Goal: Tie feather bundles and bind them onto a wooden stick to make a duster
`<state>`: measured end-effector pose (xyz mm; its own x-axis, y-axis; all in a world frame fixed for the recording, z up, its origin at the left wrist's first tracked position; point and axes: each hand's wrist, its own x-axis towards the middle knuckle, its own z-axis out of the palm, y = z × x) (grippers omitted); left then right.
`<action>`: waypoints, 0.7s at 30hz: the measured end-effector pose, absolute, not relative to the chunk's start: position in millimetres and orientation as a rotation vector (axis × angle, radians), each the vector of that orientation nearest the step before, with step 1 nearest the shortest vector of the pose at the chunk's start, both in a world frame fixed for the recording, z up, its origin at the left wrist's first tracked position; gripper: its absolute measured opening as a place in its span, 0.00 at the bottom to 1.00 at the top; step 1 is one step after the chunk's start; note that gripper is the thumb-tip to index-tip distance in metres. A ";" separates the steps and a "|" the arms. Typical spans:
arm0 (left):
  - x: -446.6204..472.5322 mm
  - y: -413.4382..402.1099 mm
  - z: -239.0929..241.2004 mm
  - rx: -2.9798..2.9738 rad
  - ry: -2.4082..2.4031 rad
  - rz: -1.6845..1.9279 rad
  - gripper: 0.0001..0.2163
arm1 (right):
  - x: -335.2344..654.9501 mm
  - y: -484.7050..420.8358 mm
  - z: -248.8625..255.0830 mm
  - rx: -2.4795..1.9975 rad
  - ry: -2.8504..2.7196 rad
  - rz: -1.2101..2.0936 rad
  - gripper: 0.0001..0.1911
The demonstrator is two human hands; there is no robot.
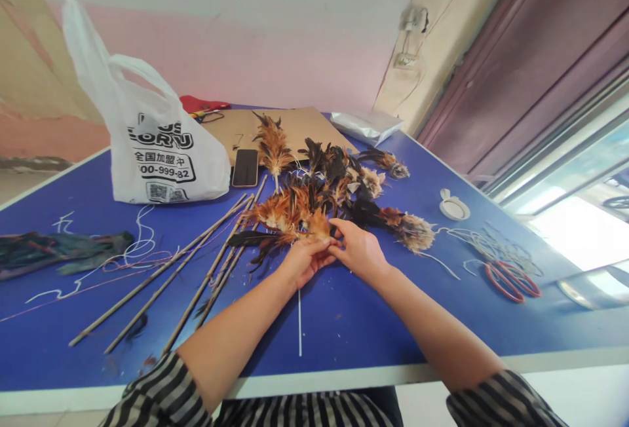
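Observation:
A pile of brown, orange and black feathers [334, 185] lies on the blue table [344, 315]. My left hand [302, 260] and my right hand [358, 250] meet at the pile's near edge. Both pinch the base of a small bunch of orange feathers [289, 214], fingers closed on it. Several thin bamboo sticks [162, 276] lie spread to the left of my left hand. A white string [299, 322] runs from my hands toward the table's front edge.
A white plastic bag [157, 152] stands at the back left, with a phone [245, 167] and cardboard [295, 127] beside it. Red scissors [511, 279], loose twine and a white tape roll [453, 207] lie to the right. Dark cloth [59, 250] lies at the far left.

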<state>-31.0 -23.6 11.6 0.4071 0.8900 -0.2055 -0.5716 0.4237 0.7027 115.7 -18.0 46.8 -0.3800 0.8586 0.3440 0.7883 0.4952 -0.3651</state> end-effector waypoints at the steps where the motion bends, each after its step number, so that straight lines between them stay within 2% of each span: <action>1: -30.9 -23.2 11.7 0.600 0.628 1.000 0.08 | 114.7 -17.7 48.5 -1.364 -2.261 0.173 0.26; 5: -32.0 -19.3 10.6 0.637 0.735 1.066 0.09 | 126.6 -15.2 55.1 -1.449 -2.118 0.291 0.27; 10: -33.8 -13.5 5.4 0.666 0.833 1.125 0.11 | 170.0 -17.2 53.0 -1.798 -1.850 0.402 0.11; 17: -32.8 -13.1 0.8 0.745 0.819 1.135 0.12 | 171.8 -33.2 22.8 -2.098 -1.799 0.599 0.20; 21: -35.1 -11.6 1.9 0.717 0.807 1.125 0.12 | 161.2 -34.5 16.1 -2.031 -1.519 0.699 0.10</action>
<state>-35.1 -11.6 1.9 0.2208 0.9568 -0.1893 -0.4865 0.2763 0.8288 161.2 -34.5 16.1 0.2438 0.9644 -0.1023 0.7046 -0.2486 -0.6646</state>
